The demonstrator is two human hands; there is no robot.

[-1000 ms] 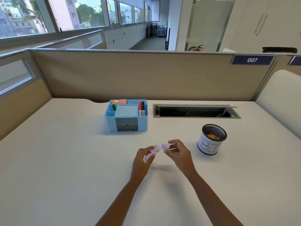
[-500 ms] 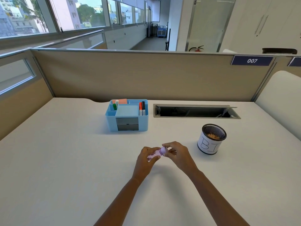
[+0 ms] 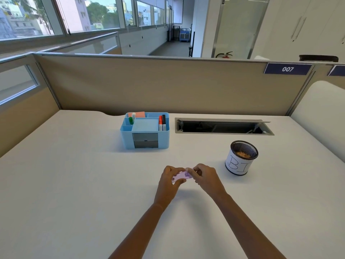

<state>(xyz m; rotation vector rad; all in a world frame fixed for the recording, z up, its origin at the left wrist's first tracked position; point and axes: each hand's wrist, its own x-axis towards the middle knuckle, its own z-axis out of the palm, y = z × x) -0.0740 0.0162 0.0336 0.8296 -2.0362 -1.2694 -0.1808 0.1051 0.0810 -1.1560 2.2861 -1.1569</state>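
Note:
A small translucent purple tube (image 3: 179,176) lies between both hands just above the white desk (image 3: 74,184). My left hand (image 3: 169,182) grips its body with curled fingers. My right hand (image 3: 205,177) pinches the purple cap (image 3: 189,174) at the tube's right end, where cap and tube meet. My fingers hide much of the tube.
A blue desk organiser (image 3: 145,130) with markers and notes stands behind the hands. A black mesh cup (image 3: 241,157) with a white label stands to the right. An open cable slot (image 3: 223,127) lies at the back, under the beige partition (image 3: 168,85).
The cap and tube were apart a second ago. My right hand has brought the cap onto the tube's open end, and both hands have closed together.

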